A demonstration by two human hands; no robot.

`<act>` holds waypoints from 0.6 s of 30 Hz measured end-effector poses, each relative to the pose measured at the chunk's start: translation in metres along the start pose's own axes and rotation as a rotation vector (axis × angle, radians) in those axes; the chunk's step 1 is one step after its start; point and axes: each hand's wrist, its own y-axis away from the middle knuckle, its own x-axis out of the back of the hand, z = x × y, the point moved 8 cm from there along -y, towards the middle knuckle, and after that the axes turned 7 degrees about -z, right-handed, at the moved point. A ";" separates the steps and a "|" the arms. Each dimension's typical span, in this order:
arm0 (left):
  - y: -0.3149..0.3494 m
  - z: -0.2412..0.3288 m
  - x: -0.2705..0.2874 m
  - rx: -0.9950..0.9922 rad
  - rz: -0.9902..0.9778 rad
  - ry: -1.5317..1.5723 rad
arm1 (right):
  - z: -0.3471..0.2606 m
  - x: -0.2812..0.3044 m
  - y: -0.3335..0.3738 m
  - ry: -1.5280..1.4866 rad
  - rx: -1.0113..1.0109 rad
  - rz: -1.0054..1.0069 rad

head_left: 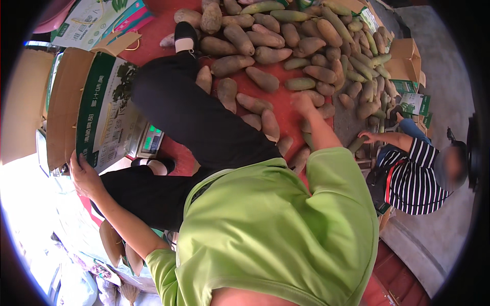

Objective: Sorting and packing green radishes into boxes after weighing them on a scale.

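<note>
My left hand (pixel 86 176) grips the near edge of an open cardboard box (pixel 109 109), green and white with a leafy print. That box stands on a scale (pixel 149 140) with a lit green display; the box's inside is hidden. Over on the right, my right hand (pixel 303 103) is among the radishes with its fingers curled. A soil-covered radish (pixel 312 97) lies right against it; what the fingers hold, if anything, is hidden. Loose brown radishes (pixel 263 79) surround that hand on the red floor covering (pixel 178 150), with green radishes (pixel 300 83) mixed in.
The radish pile spreads across the far side beyond my shoe (pixel 186 38). At right, a person in a striped shirt (pixel 421 178) reaches toward a green radish (pixel 357 145). Open cartons (pixel 406 58) stand behind the pile. Another printed box (pixel 97 20) lies at far left.
</note>
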 end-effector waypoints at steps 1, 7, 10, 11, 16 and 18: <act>0.001 0.001 -0.001 -0.006 -0.005 -0.006 | 0.011 -0.023 0.014 0.027 -0.080 -0.095; -0.001 0.000 -0.007 0.051 -0.008 -0.071 | 0.052 -0.139 0.077 -0.225 -0.299 -0.330; -0.001 -0.005 -0.004 0.074 -0.011 -0.072 | 0.034 -0.137 0.090 -0.284 -0.400 -0.106; -0.001 -0.006 -0.004 0.066 0.001 -0.089 | 0.028 -0.129 0.090 -0.286 -0.397 -0.112; -0.001 -0.004 0.000 0.045 0.011 -0.082 | 0.010 -0.100 0.067 0.043 -0.311 -0.111; -0.001 -0.007 -0.001 0.047 0.016 -0.098 | -0.018 -0.085 0.062 -0.066 -0.222 0.025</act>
